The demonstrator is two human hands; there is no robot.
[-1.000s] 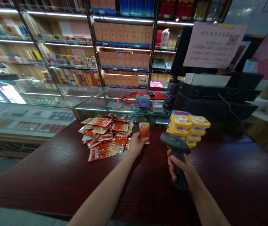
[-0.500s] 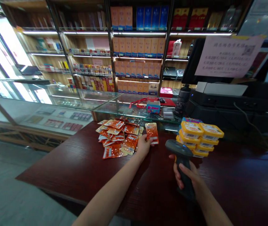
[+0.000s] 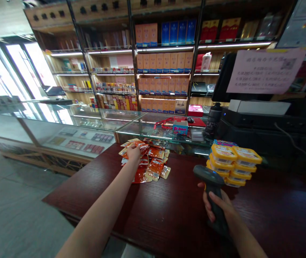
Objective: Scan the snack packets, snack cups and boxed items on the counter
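Observation:
My right hand (image 3: 217,209) is wrapped round the grip of a dark grey barcode scanner (image 3: 209,177), held upright above the dark wooden counter (image 3: 174,211). My left hand (image 3: 133,152) reaches out over a heap of orange snack packets (image 3: 150,161) at the counter's far side; its fingers curl down onto the packets on the heap's left part. Whether they hold one is hidden. A stack of yellow-lidded tubs (image 3: 234,161) stands just beyond and to the right of the scanner.
A glass display case (image 3: 153,130) runs behind the counter, with a small teal box (image 3: 180,127) and a dark bottle (image 3: 213,120) on it. A black till with a paper notice (image 3: 265,71) rises at the right. Shelves of boxes (image 3: 163,64) fill the back wall.
My left hand, which held one orange packet upright between the heap and the scanner, has swung left onto the heap. The packet is no longer held up. The view has turned left.

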